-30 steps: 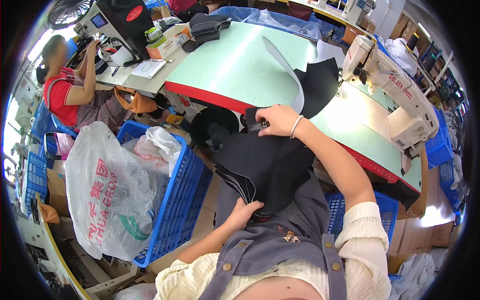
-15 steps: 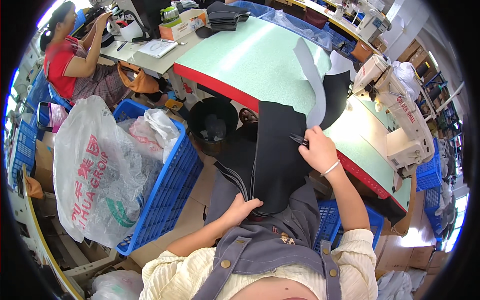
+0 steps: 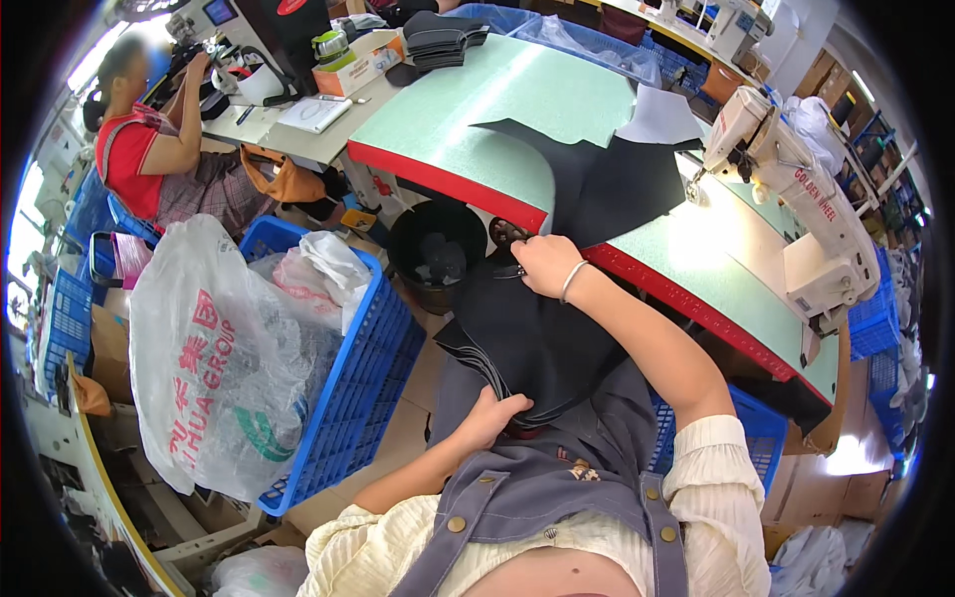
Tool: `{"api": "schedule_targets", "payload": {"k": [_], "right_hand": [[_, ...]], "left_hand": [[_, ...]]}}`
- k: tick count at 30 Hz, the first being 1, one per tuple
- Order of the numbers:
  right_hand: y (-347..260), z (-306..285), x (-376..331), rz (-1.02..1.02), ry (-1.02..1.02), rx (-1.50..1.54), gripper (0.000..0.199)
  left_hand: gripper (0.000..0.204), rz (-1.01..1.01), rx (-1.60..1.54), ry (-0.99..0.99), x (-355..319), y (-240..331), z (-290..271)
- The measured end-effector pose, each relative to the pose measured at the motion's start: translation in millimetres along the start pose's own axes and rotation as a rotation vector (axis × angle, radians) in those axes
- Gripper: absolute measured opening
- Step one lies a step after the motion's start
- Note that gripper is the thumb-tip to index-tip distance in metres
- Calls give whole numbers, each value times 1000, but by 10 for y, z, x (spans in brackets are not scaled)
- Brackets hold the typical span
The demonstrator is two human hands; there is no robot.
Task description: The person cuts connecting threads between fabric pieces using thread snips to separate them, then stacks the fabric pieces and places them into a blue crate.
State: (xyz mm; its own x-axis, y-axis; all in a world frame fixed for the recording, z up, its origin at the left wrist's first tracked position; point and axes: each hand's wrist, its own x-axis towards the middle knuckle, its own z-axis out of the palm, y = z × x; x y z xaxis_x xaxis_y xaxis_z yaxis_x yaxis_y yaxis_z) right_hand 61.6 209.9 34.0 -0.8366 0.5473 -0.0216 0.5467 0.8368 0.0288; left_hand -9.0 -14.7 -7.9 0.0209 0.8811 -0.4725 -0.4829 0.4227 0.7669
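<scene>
Head view, looking down at your lap: your left hand (image 3: 489,413) is closed on the near edge of a stack of dark fabric pieces (image 3: 537,338), fingers curled under the layered edges at the centre of the frame. Your right hand (image 3: 542,264) rests on the far end of the same stack, fingers pinched together on the top piece near the red edge of the desk (image 3: 448,184); something small and dark may be in that pinch, but you cannot tell what.

The stack lies on your lap, below the desk, its layers fanned at the lower left edge. One more dark piece (image 3: 617,179) lies spread on the green desk top, running to the sewing machine (image 3: 796,189) at the upper right, with nothing visibly under the needle.

Judging by this, you are at the handling stage: the stack is gathered and gripped, but not yet on the desk. A blue crate (image 3: 348,398) with plastic bags sits at the left, a black bin (image 3: 438,249) beside it.
</scene>
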Motion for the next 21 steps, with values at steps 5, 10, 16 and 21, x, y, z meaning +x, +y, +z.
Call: {"api": "schedule_targets", "payload": {"k": [5,10,16,21], "right_hand": [[-167,-129,-241,32,274,-67,17],[201,-474,-851,75,805,67,36],[541,-341,-840,-62,585,-68,28],[495,-249,-722,-133,676,-240,19]], "left_hand": [[42,-89,-79,11,54,-102,-179],[42,-85,-158,-1,-2,-33,-118],[45,-100,-154,26,25,-99,-173],[46,-109,-129,50,3,-74,-123]]}}
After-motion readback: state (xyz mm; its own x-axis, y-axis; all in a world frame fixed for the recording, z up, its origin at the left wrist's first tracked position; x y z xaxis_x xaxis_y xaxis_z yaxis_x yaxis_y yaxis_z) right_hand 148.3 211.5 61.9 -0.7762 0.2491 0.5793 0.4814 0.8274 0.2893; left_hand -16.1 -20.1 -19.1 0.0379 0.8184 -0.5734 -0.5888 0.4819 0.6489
